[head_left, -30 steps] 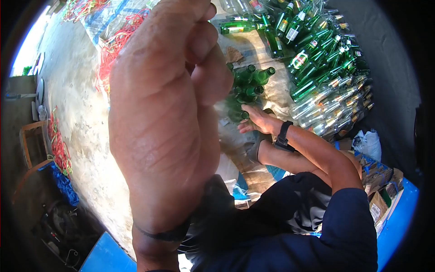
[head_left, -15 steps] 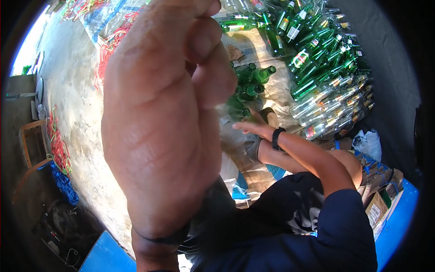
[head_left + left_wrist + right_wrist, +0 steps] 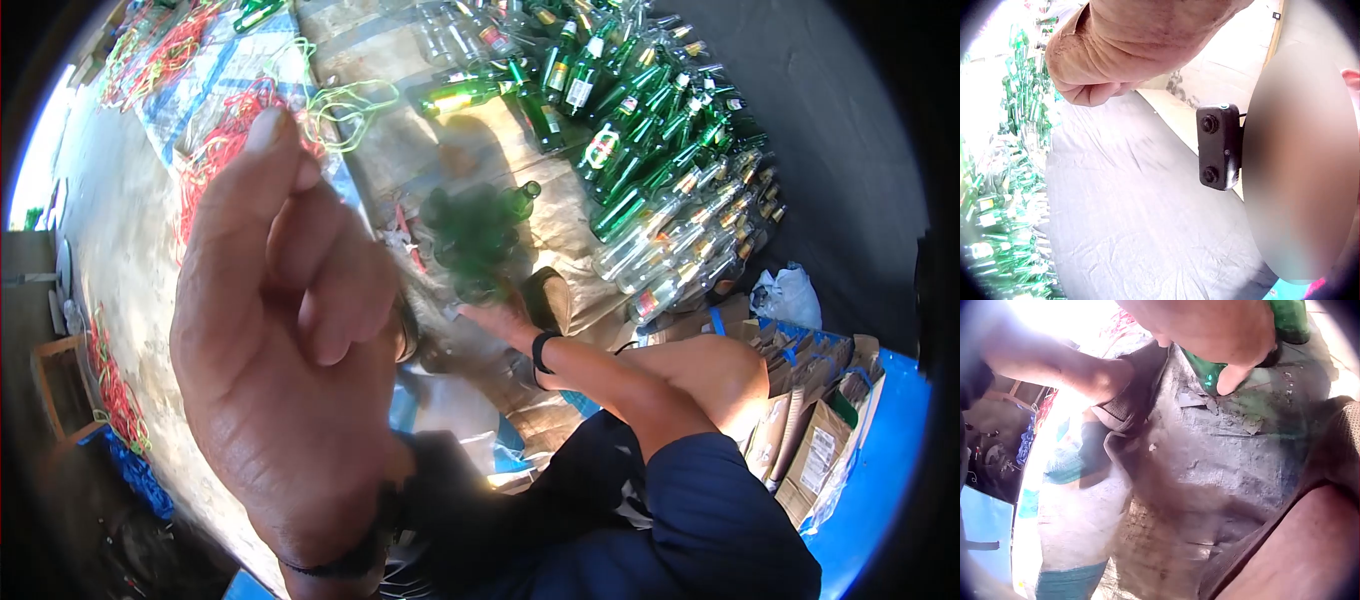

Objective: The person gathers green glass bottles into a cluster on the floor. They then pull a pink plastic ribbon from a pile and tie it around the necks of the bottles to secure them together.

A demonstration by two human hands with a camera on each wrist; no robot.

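Close to the head camera, my left hand (image 3: pixel 290 350) is raised with its fingers curled and no object visible in it. The left wrist view shows the same hand (image 3: pixel 1129 50) bent into a loose fist. Low beside a blurred cluster of green bottles (image 3: pixel 470 235) is my right hand (image 3: pixel 500 322). In the right wrist view, the right hand (image 3: pixel 1222 331) grips a green bottle (image 3: pixel 1200 367) near its base, thumb against the glass. Another green bottle (image 3: pixel 1291 322) stands beside that hand; its top is out of frame.
Many green and clear bottles lie piled (image 3: pixel 640 150) at the right, beside dark sheeting (image 3: pixel 810 150). Red and green string (image 3: pixel 225 130) lies at upper left. Flattened cardboard (image 3: pixel 815 460) stands lower right. Sandalled feet and a bare leg (image 3: pixel 700 375) flank the sacking.
The head view has shifted, with the floor scene sliding left. My left hand appears lower and farther left. The right hand has moved in against the bottle cluster, which is now blurred.
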